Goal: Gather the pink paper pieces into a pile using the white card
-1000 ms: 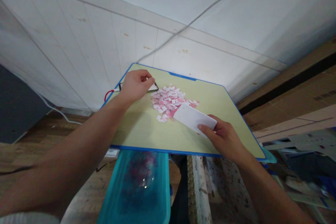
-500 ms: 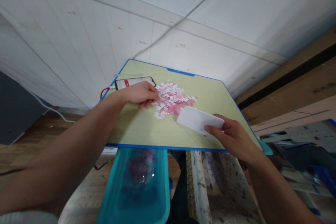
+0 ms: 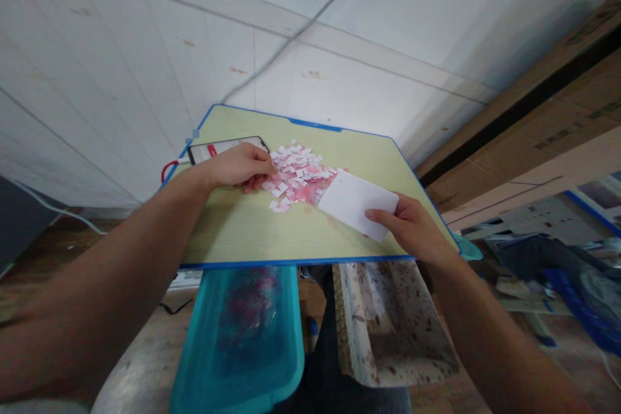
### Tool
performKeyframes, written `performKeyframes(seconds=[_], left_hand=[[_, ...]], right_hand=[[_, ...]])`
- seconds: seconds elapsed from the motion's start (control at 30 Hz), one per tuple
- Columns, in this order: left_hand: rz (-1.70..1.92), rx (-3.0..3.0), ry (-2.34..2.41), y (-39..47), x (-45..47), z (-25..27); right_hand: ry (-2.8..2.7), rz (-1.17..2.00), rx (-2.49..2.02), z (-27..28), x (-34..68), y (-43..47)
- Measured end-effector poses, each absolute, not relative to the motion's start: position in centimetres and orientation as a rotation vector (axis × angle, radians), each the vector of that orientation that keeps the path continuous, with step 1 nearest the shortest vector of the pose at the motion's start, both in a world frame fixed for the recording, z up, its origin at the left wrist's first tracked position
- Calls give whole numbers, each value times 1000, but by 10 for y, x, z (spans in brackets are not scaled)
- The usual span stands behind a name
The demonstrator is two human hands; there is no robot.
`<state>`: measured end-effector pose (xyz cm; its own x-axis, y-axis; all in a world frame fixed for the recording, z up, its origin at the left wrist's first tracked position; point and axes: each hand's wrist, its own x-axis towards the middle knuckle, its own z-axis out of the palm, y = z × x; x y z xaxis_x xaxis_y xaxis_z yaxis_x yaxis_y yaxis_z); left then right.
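A heap of small white and pink square pieces [image 3: 301, 171] lies in the middle of a pale yellow table [image 3: 242, 233] with a blue rim. My left hand [image 3: 247, 167] is at the heap's left edge, fingers curled and closed; whether a piece is between the fingertips I cannot make out. In my right hand [image 3: 412, 223] is a flat white card [image 3: 356, 204], gripped at its right end with the thumb on top. The card's far left end reaches the right side of the heap. A phone [image 3: 228, 145] with a lit screen lies behind my left hand.
Below the table's front edge stand a teal plastic bin [image 3: 233, 362] with pinkish, shiny contents and a basket lined with patterned cloth [image 3: 407, 330]. A white wall [image 3: 194, 58] with a grey cable [image 3: 301, 31] rises behind. Cardboard boxes [image 3: 533, 136] flank the right side.
The view has shifted, so the table appears further left. The white card has tilted and shows more of its broad face. My left hand stays at the heap's left edge.
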<state>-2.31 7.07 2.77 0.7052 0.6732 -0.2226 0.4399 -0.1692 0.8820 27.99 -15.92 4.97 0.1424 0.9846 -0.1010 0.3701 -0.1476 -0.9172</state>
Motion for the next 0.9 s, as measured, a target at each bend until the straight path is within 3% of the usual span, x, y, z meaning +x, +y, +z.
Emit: performKeyframes(seconds=[0.43, 0.67, 0.9], left_hand=[[284, 1809, 887, 70, -24, 28], [315, 1809, 875, 71, -23, 27], [318, 1802, 901, 69, -22, 29]], right_hand=[[-1284, 1054, -1720, 44, 288, -160], [-1012, 853, -1869, 27, 308, -199], [-1194, 679, -2055, 31, 289, -206]])
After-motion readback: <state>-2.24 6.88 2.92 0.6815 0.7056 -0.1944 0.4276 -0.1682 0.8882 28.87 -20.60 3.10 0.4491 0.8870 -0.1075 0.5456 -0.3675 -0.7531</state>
